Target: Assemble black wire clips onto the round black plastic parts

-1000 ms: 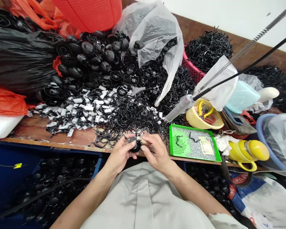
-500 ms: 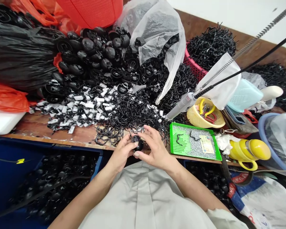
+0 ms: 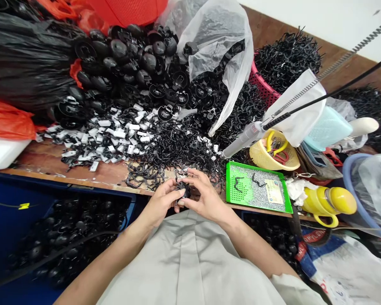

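Note:
Between both hands, just over the bench's front edge, is a small rounded black plastic part (image 3: 183,191), largely covered by fingers. My left hand (image 3: 163,199) is closed on its left side, thumb laid over the top. From the right, my right hand (image 3: 204,197) grips the same part, thumb low and fingers curled over the far side. Just beyond the fingertips lie thin black plastic strips (image 3: 142,176) and a heap of the same strips (image 3: 180,144). White-and-black small pieces (image 3: 114,133) are piled to the left of that heap.
A green tray (image 3: 228,186) of tiny grey pellets stands right of my hands, beneath a hanging electric screwdriver (image 3: 244,137). Beyond are a yellow basket (image 3: 257,154) with pliers and a yellow bottle (image 3: 332,200). Black domed shells (image 3: 149,61) pile up at the back. Blue bins (image 3: 0,220) sit below.
The black part has been turned in my fingers, so less of its rounded side shows. Both hands stay at nearly the same spot; the whole view has shifted slightly.

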A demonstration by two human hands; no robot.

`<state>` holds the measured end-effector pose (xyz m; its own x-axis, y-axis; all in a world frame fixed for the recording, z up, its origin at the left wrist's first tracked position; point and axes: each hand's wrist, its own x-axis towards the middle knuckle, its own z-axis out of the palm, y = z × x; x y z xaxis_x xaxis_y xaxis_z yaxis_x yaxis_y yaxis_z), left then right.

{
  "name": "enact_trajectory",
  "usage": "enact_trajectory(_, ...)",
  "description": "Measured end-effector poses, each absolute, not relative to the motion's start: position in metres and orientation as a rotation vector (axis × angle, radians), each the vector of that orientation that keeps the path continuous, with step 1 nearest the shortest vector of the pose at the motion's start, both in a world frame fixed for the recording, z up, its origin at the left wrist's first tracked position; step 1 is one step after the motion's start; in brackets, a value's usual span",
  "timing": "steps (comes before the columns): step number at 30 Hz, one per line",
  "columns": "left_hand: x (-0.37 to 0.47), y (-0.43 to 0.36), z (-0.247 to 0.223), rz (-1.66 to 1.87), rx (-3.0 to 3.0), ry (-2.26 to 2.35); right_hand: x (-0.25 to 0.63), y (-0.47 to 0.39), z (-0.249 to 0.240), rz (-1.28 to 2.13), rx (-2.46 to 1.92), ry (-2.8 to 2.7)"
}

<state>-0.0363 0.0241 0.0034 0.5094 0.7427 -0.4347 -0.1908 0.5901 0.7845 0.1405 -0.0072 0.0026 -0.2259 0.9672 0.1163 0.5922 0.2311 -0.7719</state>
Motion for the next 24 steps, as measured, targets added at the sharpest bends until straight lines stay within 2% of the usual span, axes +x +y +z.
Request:
enact_trajectory(6, -0.033, 0.024, 0.002, 0.675, 0.633, 0.868, 0.136, -0.011, 0.005, 0.857, -1.353, -1.827)
enact_trajectory(15, -0.041, 0.030, 0.003, 0.674, 0.588, 0.863, 0.141, -0.014, 0.003, 0.620, -1.370, -1.378)
enact_trajectory(21, -0.040, 0.023, 0.003, 0.644, 0.815, 0.909, 0.134, -0.004, -0.001, 0.995, -1.377, -1.272)
enact_trajectory(24, -0.039, 0.020, 0.000, 0.725, 1.055, 0.892, 0.131, -0.003, 0.008, 0.986, -1.349, -1.371)
